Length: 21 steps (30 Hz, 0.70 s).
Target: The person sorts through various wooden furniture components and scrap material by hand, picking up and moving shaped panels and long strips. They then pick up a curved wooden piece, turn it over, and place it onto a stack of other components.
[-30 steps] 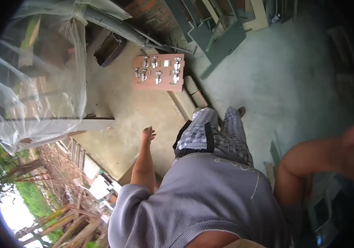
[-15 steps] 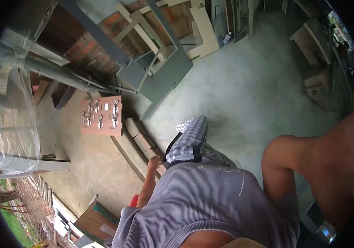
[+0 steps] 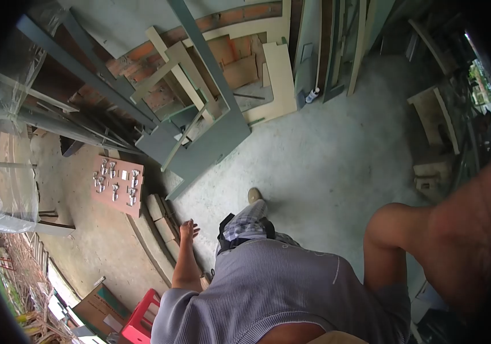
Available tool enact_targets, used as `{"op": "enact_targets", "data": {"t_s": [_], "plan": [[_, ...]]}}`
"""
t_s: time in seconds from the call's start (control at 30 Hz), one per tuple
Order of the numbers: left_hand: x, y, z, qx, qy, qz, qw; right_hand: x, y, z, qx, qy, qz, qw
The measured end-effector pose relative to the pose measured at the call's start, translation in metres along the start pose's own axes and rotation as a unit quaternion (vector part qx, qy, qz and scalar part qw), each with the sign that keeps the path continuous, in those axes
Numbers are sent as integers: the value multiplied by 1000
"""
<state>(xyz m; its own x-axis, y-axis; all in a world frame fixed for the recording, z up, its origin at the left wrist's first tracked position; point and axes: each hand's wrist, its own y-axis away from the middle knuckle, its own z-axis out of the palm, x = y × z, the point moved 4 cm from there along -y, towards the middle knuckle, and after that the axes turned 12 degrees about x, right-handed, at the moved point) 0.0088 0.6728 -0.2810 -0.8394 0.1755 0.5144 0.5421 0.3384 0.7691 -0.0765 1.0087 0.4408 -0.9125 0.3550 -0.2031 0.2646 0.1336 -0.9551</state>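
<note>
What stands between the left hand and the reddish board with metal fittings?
In this view, a low row of blocks lies between the left hand and the reddish board; nothing taller is visible between them.

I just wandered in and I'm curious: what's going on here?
A person in a grey shirt is on a concrete floor. Their left hand is loosely open, with nothing visible in it; the right arm is bent, its hand hard to make out. Metal fittings sit on a reddish-brown board beyond the left hand, and a grey-green panel stands by a brick wall.
</note>
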Motion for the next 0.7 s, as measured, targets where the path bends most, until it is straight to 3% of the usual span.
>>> {"op": "enact_targets", "data": {"t_s": [0.13, 0.27, 0.47, 0.7], "plan": [[41, 19, 62, -41, -47, -43, 997, 47, -6, -71, 26, 2, -11, 1000], [118, 21, 115, -51, -72, -8, 996, 90, -8, -120, 63, 6, -18, 998], [215, 16, 188, -17, 20, 73, 997, 151, 1, -213, 101, -7, -41, 994], [235, 38, 320, 29, 17, 12, 999, 261, 38, -388, 130, -31, -47, 990]]}}
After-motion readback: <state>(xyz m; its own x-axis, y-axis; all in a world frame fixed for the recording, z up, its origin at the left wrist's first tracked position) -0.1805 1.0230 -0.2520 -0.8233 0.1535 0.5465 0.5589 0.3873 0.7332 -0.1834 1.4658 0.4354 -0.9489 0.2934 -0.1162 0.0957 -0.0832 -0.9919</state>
